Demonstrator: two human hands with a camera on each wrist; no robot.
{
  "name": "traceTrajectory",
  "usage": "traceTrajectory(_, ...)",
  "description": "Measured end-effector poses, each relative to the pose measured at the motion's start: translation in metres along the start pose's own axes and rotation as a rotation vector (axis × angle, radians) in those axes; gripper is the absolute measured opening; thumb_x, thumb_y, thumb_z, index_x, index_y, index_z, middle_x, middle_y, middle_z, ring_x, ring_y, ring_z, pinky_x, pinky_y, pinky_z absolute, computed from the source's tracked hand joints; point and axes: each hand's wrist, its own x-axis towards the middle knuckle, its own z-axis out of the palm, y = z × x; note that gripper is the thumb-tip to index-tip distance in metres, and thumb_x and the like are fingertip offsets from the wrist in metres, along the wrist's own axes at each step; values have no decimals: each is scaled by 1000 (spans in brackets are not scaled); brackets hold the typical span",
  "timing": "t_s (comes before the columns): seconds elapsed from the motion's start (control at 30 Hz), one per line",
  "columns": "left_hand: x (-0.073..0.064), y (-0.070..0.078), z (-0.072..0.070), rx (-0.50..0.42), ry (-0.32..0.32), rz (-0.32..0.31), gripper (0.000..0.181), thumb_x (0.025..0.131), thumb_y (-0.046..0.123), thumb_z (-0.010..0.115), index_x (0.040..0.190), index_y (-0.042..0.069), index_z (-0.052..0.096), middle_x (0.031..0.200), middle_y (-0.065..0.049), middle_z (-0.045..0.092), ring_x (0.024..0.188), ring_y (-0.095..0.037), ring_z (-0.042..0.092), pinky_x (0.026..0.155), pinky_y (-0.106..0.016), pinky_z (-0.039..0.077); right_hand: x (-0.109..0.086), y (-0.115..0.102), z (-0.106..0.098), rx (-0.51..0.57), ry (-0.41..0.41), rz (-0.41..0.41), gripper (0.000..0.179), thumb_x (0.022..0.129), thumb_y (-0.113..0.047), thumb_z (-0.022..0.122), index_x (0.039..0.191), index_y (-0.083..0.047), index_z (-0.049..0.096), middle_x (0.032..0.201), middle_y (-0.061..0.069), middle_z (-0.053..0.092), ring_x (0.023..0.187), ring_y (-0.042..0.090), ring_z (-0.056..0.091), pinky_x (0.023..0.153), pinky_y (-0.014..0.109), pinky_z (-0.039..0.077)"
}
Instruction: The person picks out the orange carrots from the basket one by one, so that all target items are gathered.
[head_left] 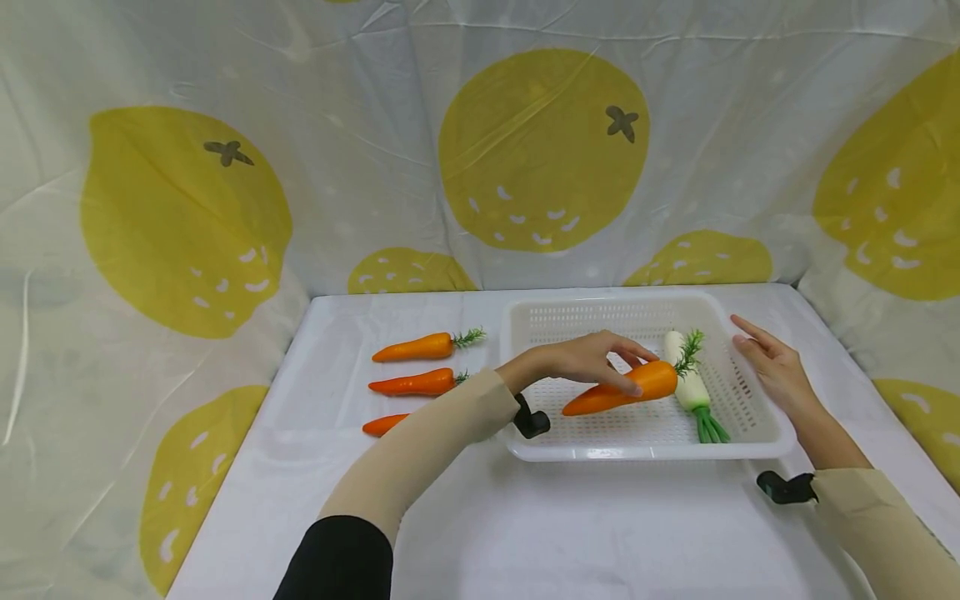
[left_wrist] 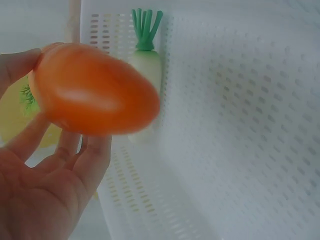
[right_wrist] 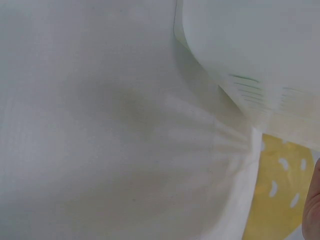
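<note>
My left hand [head_left: 600,358] grips an orange carrot [head_left: 622,392] between thumb and fingers, above the white plastic basket [head_left: 600,452]. The carrot's green top points right and its tip left; in the left wrist view the carrot [left_wrist: 95,90] fills much of the upper left. Inside the basket lies a white radish [head_left: 692,390] with green stalks toward the front. At the basket's right rim is my right hand [head_left: 776,367], fingers extended along the outside. Only an edge of the right hand [right_wrist: 312,210] shows in the right wrist view.
Left of the basket, two carrots [head_left: 412,347] [head_left: 411,382] lie in a column with a third carrot [head_left: 384,425], partly hidden by my left sleeve. They rest on a white-covered table [head_left: 570,533]. A fruit-printed curtain [head_left: 360,125] hangs behind the table.
</note>
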Motion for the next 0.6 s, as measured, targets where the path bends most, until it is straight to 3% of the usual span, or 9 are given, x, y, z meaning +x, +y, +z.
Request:
traceTrajectory(0.1, -8, 7, 0, -6, 9, 23, 56, 91, 15, 73, 143, 8, 55, 123, 0, 60, 109, -9, 58, 86, -22, 53, 0, 1, 0, -18, 1, 4, 46, 104, -20, 55, 149, -27, 49, 86, -20, 65, 74, -5, 60, 61, 12, 50)
traceTrajectory(0.37, -37, 20, 2, -44, 29, 0, 59, 92, 16, 73, 147, 15, 52, 131, -1, 54, 98, -12, 67, 82, -27, 56, -2, -4, 3, -1, -3, 17, 46, 104, -19, 55, 150, -24, 49, 87, -20, 66, 75, -5, 61, 62, 12, 50)
traceTrajectory(0.6, -63, 29, -1, -12, 42, 53, 59, 93, 18, 72, 147, 15, 51, 134, -1, 55, 102, -13, 65, 83, -29, 57, -10, -22, 8, 28, -2, -9, 43, 104, -14, 55, 145, -25, 55, 81, -16, 65, 71, -3, 58, 59, 11, 48)
